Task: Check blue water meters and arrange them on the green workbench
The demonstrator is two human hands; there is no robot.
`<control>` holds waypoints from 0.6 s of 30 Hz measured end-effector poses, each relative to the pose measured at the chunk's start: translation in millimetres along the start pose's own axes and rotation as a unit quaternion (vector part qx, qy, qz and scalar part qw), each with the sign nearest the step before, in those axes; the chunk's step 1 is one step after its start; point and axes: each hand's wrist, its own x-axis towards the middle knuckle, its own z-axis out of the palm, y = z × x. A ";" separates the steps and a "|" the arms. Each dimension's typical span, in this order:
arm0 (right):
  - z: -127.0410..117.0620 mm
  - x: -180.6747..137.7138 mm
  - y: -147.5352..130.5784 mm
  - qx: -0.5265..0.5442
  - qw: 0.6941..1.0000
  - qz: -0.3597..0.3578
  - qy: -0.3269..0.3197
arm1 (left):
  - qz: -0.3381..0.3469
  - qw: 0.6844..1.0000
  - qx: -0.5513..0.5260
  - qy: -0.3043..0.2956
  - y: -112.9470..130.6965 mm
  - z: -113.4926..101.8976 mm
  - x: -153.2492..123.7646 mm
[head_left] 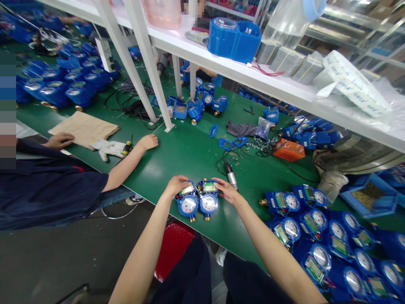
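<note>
At three o'clock a blue tray [373, 198] holds a heap of small brass-coloured bits; at twelve o'clock a small blue bin [179, 109] holds similar bits. Two blue water meters [198, 200] sit side by side near the six o'clock edge of the green desk [183, 152], covers off, circuit boards above round dials, brass stubs below. The left hand [176, 185] clasps the left meter, the right hand [226, 191] the right one.

An assembly workshop for water meters. A long green-topped workbench [190, 152] carries heaps of blue meters [319, 236] with open electronics, loose covers [226, 144], a tray of small brass parts [368, 196] and an electric screwdriver [231, 175]; a white shelf [253, 80] runs overhead, and a co-worker [47, 185] sits alongside.
</note>
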 end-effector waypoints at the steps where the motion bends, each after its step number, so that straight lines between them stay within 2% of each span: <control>1: 0.1 0.0 -0.1 0.000 1.000 0.000 0.001 | 0.000 1.000 0.000 0.000 0.6 0.0 -0.6; 18: 2.8 -3.1 -3.6 -0.005 1.000 0.007 0.007 | 0.009 1.000 0.018 0.000 -3.6 0.2 2.9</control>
